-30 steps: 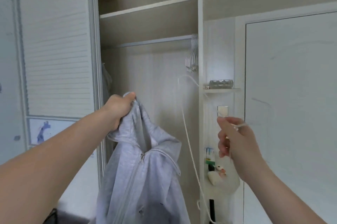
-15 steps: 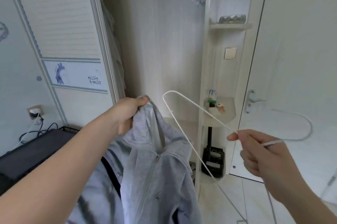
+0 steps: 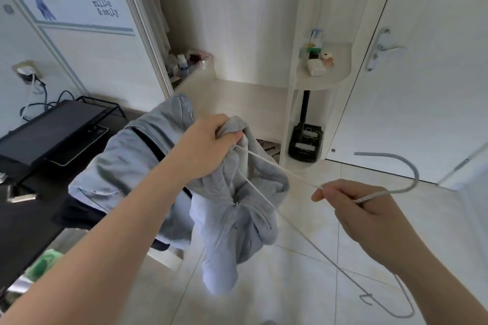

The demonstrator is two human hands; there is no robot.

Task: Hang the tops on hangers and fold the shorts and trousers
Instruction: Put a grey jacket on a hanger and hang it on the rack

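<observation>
My left hand (image 3: 208, 145) grips a light grey zip hoodie (image 3: 237, 221) by its collar, and the garment hangs down over the floor. My right hand (image 3: 359, 208) pinches a white wire hanger (image 3: 287, 174) at its neck, hook (image 3: 406, 179) pointing right. One shoulder end of the hanger sits inside the hoodie's neck opening, just under my left hand. The hanger's lower bar runs down to the right past my right wrist.
The open wardrobe (image 3: 237, 34) stands ahead, with small bottles on its floor at the left. A corner shelf (image 3: 335, 79) holds small items; a black stand (image 3: 305, 142) sits below it. A white door (image 3: 427, 73) is at the right. A dark desk (image 3: 52, 134) and more grey clothing (image 3: 124, 166) lie at the left.
My view has tilted down from the wardrobe rail to the floor. The hanger's end has gone into the hoodie's neck opening, and both hands have come closer together.
</observation>
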